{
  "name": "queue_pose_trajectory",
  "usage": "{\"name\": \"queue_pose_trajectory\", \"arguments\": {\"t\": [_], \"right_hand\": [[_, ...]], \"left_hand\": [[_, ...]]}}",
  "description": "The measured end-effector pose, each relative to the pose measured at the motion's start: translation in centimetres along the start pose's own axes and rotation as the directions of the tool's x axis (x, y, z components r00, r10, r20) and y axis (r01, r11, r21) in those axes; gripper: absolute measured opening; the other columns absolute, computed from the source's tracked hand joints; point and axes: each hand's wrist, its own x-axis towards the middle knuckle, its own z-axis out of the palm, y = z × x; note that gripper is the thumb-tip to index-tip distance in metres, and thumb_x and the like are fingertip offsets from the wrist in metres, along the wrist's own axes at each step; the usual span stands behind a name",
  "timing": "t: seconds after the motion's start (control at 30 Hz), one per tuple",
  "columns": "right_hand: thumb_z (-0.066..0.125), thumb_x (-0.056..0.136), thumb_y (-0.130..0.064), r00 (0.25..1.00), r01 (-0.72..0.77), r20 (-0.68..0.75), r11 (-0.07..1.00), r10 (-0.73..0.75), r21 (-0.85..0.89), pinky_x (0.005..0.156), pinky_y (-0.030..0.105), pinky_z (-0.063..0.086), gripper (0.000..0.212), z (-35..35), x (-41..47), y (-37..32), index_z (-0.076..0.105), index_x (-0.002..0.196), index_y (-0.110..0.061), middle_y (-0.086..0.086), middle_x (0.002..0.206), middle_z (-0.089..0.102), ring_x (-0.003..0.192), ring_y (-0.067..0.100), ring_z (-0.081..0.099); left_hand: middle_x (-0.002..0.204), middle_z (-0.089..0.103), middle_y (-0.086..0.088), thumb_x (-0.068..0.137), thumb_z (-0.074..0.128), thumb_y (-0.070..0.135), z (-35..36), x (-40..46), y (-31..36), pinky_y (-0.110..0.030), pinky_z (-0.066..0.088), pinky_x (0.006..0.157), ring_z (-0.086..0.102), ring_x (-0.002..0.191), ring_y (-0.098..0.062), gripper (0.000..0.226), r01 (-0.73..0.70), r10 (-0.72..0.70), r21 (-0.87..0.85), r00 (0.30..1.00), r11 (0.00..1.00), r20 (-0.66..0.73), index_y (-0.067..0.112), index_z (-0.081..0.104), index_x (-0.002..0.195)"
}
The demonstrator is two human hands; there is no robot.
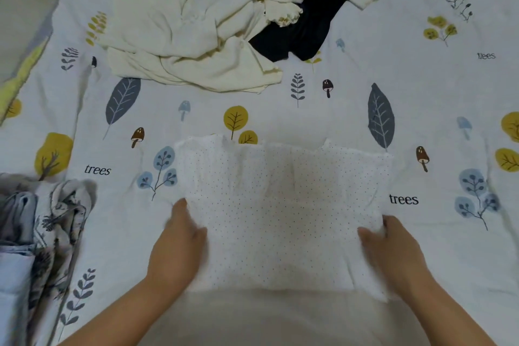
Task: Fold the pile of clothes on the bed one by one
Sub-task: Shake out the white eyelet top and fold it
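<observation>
Both hands, left (179, 244) and right (393, 244), gripping the dotted white garment (280, 205) edges.

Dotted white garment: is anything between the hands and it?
Nothing visible. The left hand and right hand already touch the dotted white garment at its side edges; it lies flat on the printed bedsheet.

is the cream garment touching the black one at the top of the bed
Touching: the head view shows the crumpled cream garment draped over the black garment.
</observation>
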Motion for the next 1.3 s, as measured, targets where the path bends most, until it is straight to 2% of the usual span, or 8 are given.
{"name": "queue_pose_trajectory", "arguments": {"t": [0.17,0.27,0.37,0.57,0.8,0.97,1.17,1.3], "right_hand": [[0.063,0.084,-0.026,0.994,-0.103,0.058,0.937,0.089,0.334,0.065,0.029,0.041,0.031,-0.6,-0.1,-0.9,0.045,0.108,-0.018,-0.005,0.097,0.056,0.082,0.013,0.055],[0.064,0.082,-0.006,0.960,-0.206,0.261,0.893,0.105,0.401,0.070,0.037,0.053,0.029,-1.6,-0.4,-2.1,0.053,0.109,-0.006,0.015,0.101,0.066,0.087,0.030,0.065],[0.061,0.077,0.002,0.971,-0.062,0.237,0.975,0.010,0.211,0.075,0.044,0.052,0.024,-2.5,-1.6,-4.2,0.052,0.100,0.001,0.029,0.097,0.062,0.081,0.034,0.063],[0.059,0.073,-0.003,0.939,0.324,0.082,0.938,-0.335,0.125,0.066,0.031,0.053,0.039,-0.2,-6.7,-10.8,0.052,0.102,-0.028,-0.004,0.085,0.062,0.076,0.018,0.062],[0.051,0.088,-0.011,0.792,0.587,0.188,0.809,-0.582,0.030,0.098,0.022,0.035,0.068,8.7,-10.5,-15.2,0.021,0.145,-0.034,-0.010,0.135,0.039,0.120,0.014,0.046],[0.047,0.093,-0.024,0.681,0.673,0.337,0.737,-0.650,0.059,0.098,0.014,0.029,0.047,11.1,-10.9,-14.0,0.038,0.139,-0.027,-0.012,0.133,0.046,0.118,0.005,0.044],[0.052,0.088,-0.010,0.819,0.574,-0.040,0.818,-0.573,0.044,0.088,0.020,0.042,0.033,9.9,-8.4,-10.9,0.060,0.118,-0.021,-0.007,0.113,0.058,0.105,0.009,0.052],[0.048,0.091,-0.018,0.917,0.400,-0.004,0.917,-0.400,-0.014,0.087,0.021,0.031,0.044,10.0,-5.9,-9.6,0.043,0.134,-0.023,-0.003,0.126,0.046,0.110,0.012,0.042]], "left_hand": [[0.137,0.041,-0.026,0.081,0.061,0.018,0.8,1.1,1.3,-0.058,0.036,0.097,0.040,0.125,-0.041,0.059,-0.506,0.595,0.446,0.800,0.738,-0.078,0.013,0.042,0.137],[0.157,0.011,-0.009,0.098,0.025,0.043,1.4,2.3,1.9,-0.050,-0.001,0.112,0.010,0.145,-0.030,0.054,-0.558,0.490,0.563,0.824,0.609,0.286,0.029,0.014,0.148],[0.159,-0.002,0.002,0.098,0.021,0.046,1.6,3.1,1.9,-0.049,-0.011,0.112,-0.006,0.146,-0.021,0.054,-0.515,0.400,0.550,0.857,0.657,0.325,0.035,0.003,0.148],[0.139,0.033,0.023,0.094,0.037,0.042,-1.5,1.1,5.0,-0.018,0.021,0.111,0.027,0.129,0.010,0.031,-0.409,0.471,-0.280,0.858,0.869,0.207,0.047,0.045,0.124],[0.115,0.068,-0.005,0.081,0.040,0.055,-5.1,2.8,4.8,-0.031,0.053,0.090,0.064,0.108,-0.020,0.056,0.371,0.334,-0.849,0.800,0.376,0.498,0.019,0.060,0.118],[0.114,0.065,-0.004,0.075,0.069,0.013,-4.0,4.7,3.4,-0.043,0.052,0.088,0.062,0.106,-0.028,0.059,0.084,0.117,-0.572,0.945,0.816,0.306,0.019,0.046,0.130],[0.109,0.068,-0.009,0.089,0.048,0.003,-3.7,6.1,2.2,-0.040,0.056,0.079,0.067,0.095,-0.029,0.038,0.231,0.049,-0.713,0.936,0.662,0.349,0.022,0.052,0.121],[0.123,0.045,-0.014,0.085,0.059,0.025,-1.9,5.2,1.6,-0.036,0.042,0.086,0.048,0.108,-0.031,0.054,0.185,-0.184,-0.100,0.983,0.978,0.023,0.008,0.036,0.131]]}}
